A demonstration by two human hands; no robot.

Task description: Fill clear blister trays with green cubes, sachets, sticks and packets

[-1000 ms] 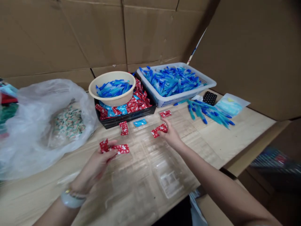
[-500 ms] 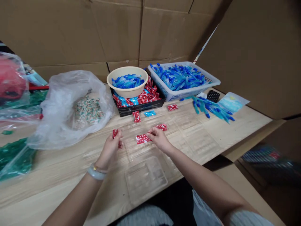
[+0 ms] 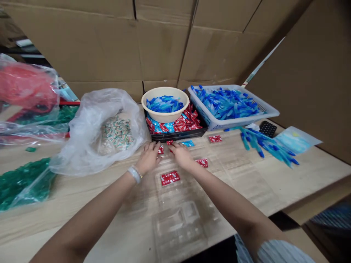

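Note:
My left hand [image 3: 149,157] reaches forward to the front of the black tray, a small red printed packet [image 3: 161,149] between its fingertips and thumb. Close beside it, my right hand [image 3: 181,156] has its fingers closed over another red packet [image 3: 169,143], partly hidden by them. A blue packet [image 3: 188,143] lies just beyond the right hand. One flat red packet [image 3: 170,178] rests on a clear plastic blister tray [image 3: 178,219], and a further red packet [image 3: 202,163] is partly covered by my right forearm.
Behind my hands, a black tray [image 3: 179,135] of red and blue packets carries a cream bowl [image 3: 165,116] of blue pieces. A white basket [image 3: 211,122] stands right of it, loose blue pieces [image 3: 270,146] before it. At left are a plastic bag [image 3: 82,120] and green pieces [image 3: 24,182].
Both hands have moved forward toward the black tray. My right hand has let go of the flat red packet and reached another; the left has carried its packet forward. The view has shifted.

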